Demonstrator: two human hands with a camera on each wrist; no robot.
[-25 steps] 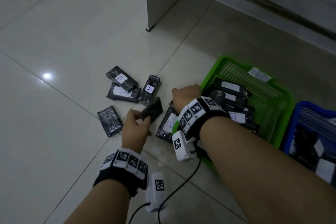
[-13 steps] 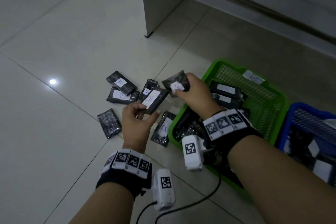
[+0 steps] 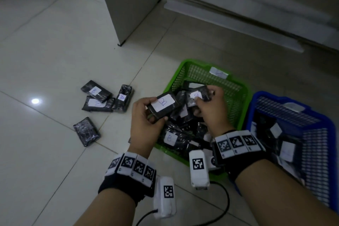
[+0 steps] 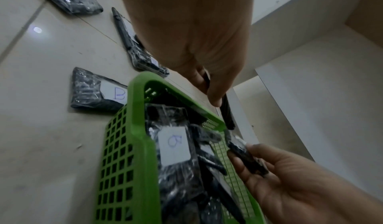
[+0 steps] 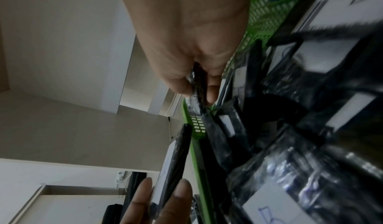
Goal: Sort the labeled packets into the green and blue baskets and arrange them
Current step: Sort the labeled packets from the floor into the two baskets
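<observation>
I see both hands over the near-left corner of the green basket (image 3: 236, 86). My left hand (image 3: 145, 121) grips a black packet (image 3: 163, 107), label B facing up, fingers curled round its edges, just above the basket's left rim. My right hand (image 3: 211, 108) pinches a second packet (image 3: 197, 96) between thumb and fingers, over the middle of the basket; its label is too blurred to read for sure. The two held packets are close together, nearly touching.

Green basket is crowded: black packets piled at mixed angles, one with a B label (image 3: 169, 137) on top near the front rim. Far-right part of its floor shows bare mesh, with a paper tag (image 3: 218, 72) on the far wall. The blue basket (image 3: 315, 145) sits just beside the green one on the right, rims near touching, also holding packets along its left side.

On the floor (image 3: 45, 51) left of the baskets: three packets clustered together (image 3: 105, 98), two marked B, one marked A, plus a packet with no label showing (image 3: 86, 131) apart from them, nearer me. In the left wrist view another B packet (image 4: 97, 91) lies tight against the green basket's outer wall. A white cabinet corner (image 3: 128, 5) stands beyond, well apart from the loose packets. Wrist cable (image 3: 225, 200) trails on the floor by the green basket's near corner.
</observation>
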